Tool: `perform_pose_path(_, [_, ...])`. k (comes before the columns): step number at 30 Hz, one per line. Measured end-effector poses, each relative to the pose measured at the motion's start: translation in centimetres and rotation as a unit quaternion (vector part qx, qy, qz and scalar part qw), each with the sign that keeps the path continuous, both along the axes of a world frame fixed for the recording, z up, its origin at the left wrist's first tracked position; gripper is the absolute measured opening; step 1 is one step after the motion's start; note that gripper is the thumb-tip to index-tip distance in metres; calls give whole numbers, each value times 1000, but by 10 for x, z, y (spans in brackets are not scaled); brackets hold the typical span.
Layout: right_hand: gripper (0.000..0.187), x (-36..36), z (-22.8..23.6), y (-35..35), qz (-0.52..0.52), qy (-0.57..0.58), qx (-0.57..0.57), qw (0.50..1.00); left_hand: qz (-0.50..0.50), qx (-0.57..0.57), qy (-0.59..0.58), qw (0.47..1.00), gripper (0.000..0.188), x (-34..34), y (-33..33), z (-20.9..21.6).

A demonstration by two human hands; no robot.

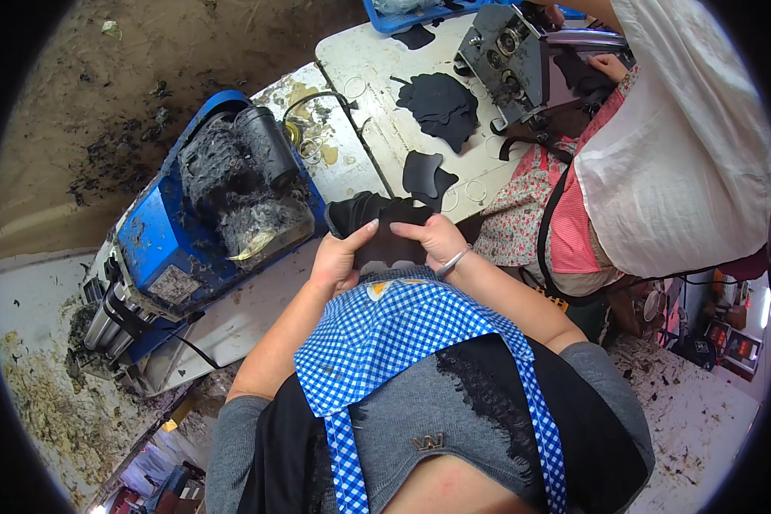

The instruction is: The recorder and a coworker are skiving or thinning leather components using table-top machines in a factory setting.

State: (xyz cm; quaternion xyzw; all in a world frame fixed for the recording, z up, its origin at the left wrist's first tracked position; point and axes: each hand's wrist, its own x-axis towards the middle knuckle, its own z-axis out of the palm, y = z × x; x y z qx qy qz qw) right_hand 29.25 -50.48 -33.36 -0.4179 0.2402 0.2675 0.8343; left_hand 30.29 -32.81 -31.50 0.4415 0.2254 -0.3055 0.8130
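Observation:
A stack of thin black pieces that look like cut leather or fabric (384, 224) is held between my two hands, close in front of my checked apron. My left hand (338, 259) grips its left side with the thumb on top. On the right side, my right hand (439, 240) closes on the same stack, thumb pointing inward. The fingers under the stack are hidden. Just beyond, a few loose black cut pieces (422, 174) lie on the white table (364, 77).
Left stands a blue machine (158, 236) caked with grey fluff. A bigger pile of black pieces (441, 110) lies farther back, beside a grey machine with rollers (501, 64). At right a co-worker's hand (608, 67) is near black material. A blue basket (394, 15) sits behind.

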Motion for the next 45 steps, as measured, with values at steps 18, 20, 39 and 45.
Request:
perform_pose_path(18, [27,4,-20,-15,-84,-65,-70,992,1,44,-8,999,34,-2,0,-4])
perform_pose_path(20, [29,11,-25,-32,-92,-79,-39,992,23,33,4,999,35,-1,6,-7])
perform_pose_path(39, [32,23,-7,0,88,-42,-42,994,32,116,-87,989,35,-4,2,-31])
perform_pose_path(45, [28,47,-13,-14,0,-77,-49,996,36,188,-108,975,38,2,6,-30])
